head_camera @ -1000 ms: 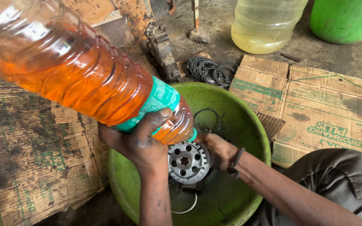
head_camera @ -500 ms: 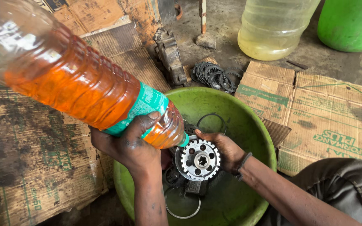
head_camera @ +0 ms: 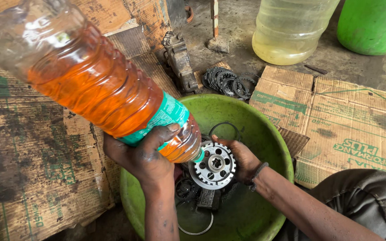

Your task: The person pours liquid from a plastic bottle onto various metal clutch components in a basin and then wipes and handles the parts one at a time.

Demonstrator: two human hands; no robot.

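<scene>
One round metal gear with teeth around its edge is held over the green bowl. The right hand is closed around the gear's right side and holds it tilted up. One big plastic bottle full of orange liquid is tipped down, and its mouth is just beside the top left of the gear. The left hand is wrapped tight under the bottle near its neck. The bottle has one teal label around it, close to the neck.

Inside the bowl, under the gear, lie some small dark metal parts and two thin wire rings, one at the front and one at the back.

Behind the bowl sits one pile of flat toothed rings on the ground. Beside the pile is one dirty metal block.

Flat brown cardboard sheets lie on both sides of the bowl. The left cardboard is stained dark and has green print. The right cardboard has green print too.

Farther back stands one clear jug with pale yellow liquid. One green tub stands next to it at the right.
</scene>
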